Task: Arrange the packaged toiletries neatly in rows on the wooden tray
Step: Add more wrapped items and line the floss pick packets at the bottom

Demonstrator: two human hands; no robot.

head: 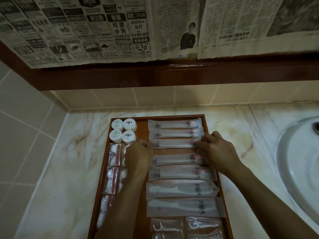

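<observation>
A wooden tray [141,204] lies on the marble counter. Several long toothbrush packets [174,125] lie in a row down its right side, with two comb packets [179,189] below them. My left hand [139,156] holds the left end of the third toothbrush packet [172,143], and my right hand [217,149] holds its right end. Round white soap packs [123,131] sit at the tray's top left. Cotton kit packets [114,157] run down the left side, partly behind my left arm. Floss pick packets [166,227] lie at the bottom.
A white sink basin [300,169] is set into the marble counter [69,169] to the right of the tray. Tiled walls [25,126] meet behind and to the left. Newspaper [86,28] covers the mirror above a dark wooden frame [155,73].
</observation>
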